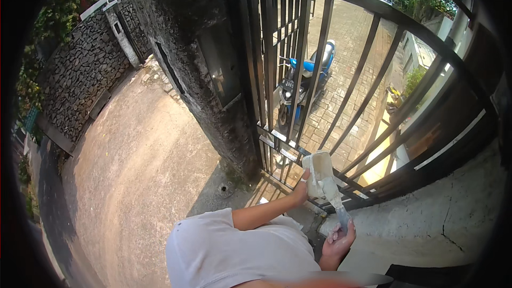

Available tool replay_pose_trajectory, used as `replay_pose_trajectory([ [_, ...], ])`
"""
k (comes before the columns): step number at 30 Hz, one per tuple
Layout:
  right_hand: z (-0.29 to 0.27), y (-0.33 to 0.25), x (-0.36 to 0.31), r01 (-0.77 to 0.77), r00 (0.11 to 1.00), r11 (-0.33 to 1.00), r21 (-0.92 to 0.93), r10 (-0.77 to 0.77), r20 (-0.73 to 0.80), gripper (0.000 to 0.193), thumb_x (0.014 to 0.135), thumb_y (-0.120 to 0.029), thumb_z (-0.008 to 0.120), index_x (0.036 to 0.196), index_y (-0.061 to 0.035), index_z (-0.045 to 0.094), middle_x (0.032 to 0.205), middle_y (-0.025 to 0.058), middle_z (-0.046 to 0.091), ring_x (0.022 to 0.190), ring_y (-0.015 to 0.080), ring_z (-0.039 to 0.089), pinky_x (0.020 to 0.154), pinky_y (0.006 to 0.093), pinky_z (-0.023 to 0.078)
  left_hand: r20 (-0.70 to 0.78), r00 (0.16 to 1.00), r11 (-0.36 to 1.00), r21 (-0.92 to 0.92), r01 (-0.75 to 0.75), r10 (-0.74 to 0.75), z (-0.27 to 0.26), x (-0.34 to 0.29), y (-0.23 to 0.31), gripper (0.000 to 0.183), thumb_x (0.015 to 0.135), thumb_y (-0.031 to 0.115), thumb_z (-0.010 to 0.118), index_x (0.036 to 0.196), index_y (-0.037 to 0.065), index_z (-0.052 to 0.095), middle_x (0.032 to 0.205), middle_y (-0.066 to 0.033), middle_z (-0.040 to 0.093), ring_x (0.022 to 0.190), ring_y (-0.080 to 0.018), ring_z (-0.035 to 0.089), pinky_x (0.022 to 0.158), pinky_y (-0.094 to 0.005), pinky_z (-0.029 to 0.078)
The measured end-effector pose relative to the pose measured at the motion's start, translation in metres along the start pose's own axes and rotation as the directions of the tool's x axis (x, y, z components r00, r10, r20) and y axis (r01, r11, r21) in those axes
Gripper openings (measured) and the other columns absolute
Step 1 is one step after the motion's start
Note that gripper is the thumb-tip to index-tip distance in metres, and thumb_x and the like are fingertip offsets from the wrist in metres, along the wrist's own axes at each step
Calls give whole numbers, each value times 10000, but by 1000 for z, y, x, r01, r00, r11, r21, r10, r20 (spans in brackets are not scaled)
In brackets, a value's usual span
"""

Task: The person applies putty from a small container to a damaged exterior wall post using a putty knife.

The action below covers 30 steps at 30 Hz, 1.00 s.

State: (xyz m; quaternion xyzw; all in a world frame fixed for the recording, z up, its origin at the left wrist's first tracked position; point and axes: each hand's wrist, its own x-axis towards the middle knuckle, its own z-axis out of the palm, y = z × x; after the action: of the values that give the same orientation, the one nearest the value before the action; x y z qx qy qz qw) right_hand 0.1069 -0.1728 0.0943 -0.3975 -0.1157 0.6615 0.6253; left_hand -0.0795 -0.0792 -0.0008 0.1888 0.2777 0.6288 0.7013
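My left hand [302, 188] is closed round the side of a small pale tub [317, 163], smeared with whitish paste. In my right hand [338, 241] is a putty knife [344, 216] with a grey handle, its blade coated in the same paste. The blade end lies against the tub's near side; whether it touches the paste inside cannot be made out. Whitish smears mark the fingers of my right hand. Just beyond both hands stands a black metal gate [336, 122] of upright bars, with pale patches along its lower crossbar [288, 152].
A dark, weathered pillar [186, 69] stands left of the gate. Behind the bars, a blue scooter [306, 74] is parked on paving. A low concrete wall [421, 229] runs along the right. At left are a sloping concrete drive [133, 170] and a stone wall [80, 64].
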Motion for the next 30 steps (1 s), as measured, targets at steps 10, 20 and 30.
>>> replay_pose_trajectory([
  [10, -61, -3, 48, -198, 955, 957, -213, 237, 176, 370, 977, -452, 589, 1021, -85, 605, 617, 70, 579, 426, 174, 510, 356, 308, 404, -123, 990, 997, -41, 58, -63, -5, -15, -22, 786, 1043, 670, 265, 1573, 93, 328, 1504, -152, 502, 1344, -315, 545, 1130, -488, 451],
  [20, -32, 10, 43, -14, 998, 997, 77, 8, 68, 303, 1043, -235, 554, 1193, 8, 658, 698, 64, 614, 446, 99, 435, 374, 234, 336, -162, 973, 981, -131, 145, -165, -4, -13, -5, 735, 1062, 624, 221, 1580, 114, 325, 1532, -147, 479, 1391, -356, 493, 1173, -510, 379],
  [30, -25, 62, 90, 12, 997, 1000, -4, -11, 74, 390, 1027, -350, 572, 1261, -40, 613, 687, 74, 626, 443, 141, 491, 382, 272, 379, -49, 976, 970, -131, 204, -212, -12, 26, 38, 728, 1057, 623, 216, 1576, 127, 341, 1540, -152, 461, 1399, -377, 472, 1154, -577, 381],
])
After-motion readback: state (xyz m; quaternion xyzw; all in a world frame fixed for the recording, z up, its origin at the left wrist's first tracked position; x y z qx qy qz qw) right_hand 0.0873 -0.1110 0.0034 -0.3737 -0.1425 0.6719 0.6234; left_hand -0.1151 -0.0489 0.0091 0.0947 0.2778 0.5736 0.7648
